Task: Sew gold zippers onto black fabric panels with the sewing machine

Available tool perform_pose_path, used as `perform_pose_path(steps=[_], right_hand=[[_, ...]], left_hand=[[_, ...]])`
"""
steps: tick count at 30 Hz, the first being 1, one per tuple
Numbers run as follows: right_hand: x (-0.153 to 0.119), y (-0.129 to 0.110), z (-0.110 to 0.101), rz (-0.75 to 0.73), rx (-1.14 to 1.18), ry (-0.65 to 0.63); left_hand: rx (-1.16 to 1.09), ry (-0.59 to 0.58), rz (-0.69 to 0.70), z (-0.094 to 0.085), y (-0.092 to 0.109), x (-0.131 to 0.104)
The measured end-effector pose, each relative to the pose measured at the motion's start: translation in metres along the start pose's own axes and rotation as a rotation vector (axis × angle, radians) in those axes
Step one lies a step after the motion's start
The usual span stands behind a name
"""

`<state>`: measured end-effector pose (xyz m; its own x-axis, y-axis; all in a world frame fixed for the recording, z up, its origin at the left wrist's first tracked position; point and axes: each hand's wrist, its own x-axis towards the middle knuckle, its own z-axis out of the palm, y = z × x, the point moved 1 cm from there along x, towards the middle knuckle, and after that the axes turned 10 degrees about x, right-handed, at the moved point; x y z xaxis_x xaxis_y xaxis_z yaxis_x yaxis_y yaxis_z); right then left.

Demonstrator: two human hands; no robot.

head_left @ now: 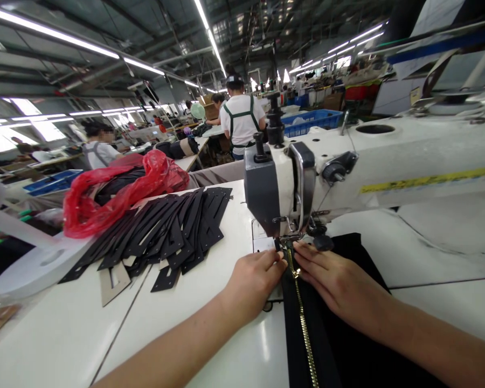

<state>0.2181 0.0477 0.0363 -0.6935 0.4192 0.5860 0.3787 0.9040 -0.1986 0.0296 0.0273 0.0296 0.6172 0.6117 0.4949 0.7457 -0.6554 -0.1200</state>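
Black fabric (pixel 343 345) with a gold-toothed metal zipper (pixel 304 328) runs under the needle area of a white sewing machine (pixel 285 188). At the left edge of the zipper tape, close to the presser foot (pixel 289 240), my left hand (pixel 255 280) has its fingers curled and pinched on the tape. My right hand (pixel 335 277) lies on the fabric right of the zipper, fingers stretched out flat and pointing at the foot. A gold zipper slider (pixel 296 273) sits between the two hands. The needle tip cannot be made out.
A fanned pile of black cut strips (pixel 165 231) lies left on the white table (pixel 210 334). Behind it is a red plastic bag (pixel 81 210) holding dark pieces. A white round-based stand (pixel 28 269) is at far left. A person (pixel 242 118) stands beyond the machine, near a blue crate (pixel 313 123).
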Motion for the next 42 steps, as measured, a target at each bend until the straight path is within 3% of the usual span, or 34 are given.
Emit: perform_pose_path(steps=[18, 27, 34, 37, 42], right_hand=[[0.001, 0.004, -0.002, -0.031, 0.013, -0.008], [0.002, 0.010, 0.000, -0.060, 0.018, 0.025], [0.005, 0.020, -0.002, -0.021, 0.119, -0.022], [0.004, 0.015, -0.006, -0.014, 0.114, -0.051], [-0.007, 0.000, -0.006, -0.054, -0.058, -0.070]], left_hand=[[0.077, -0.072, -0.033, -0.007, 0.007, 0.004], [0.060, -0.120, -0.112, 0.002, 0.006, 0.003], [0.051, -0.120, -0.170, 0.008, 0.003, 0.005], [0.038, -0.101, -0.131, 0.001, 0.005, 0.006], [0.050, 0.060, 0.042, -0.012, 0.011, 0.001]])
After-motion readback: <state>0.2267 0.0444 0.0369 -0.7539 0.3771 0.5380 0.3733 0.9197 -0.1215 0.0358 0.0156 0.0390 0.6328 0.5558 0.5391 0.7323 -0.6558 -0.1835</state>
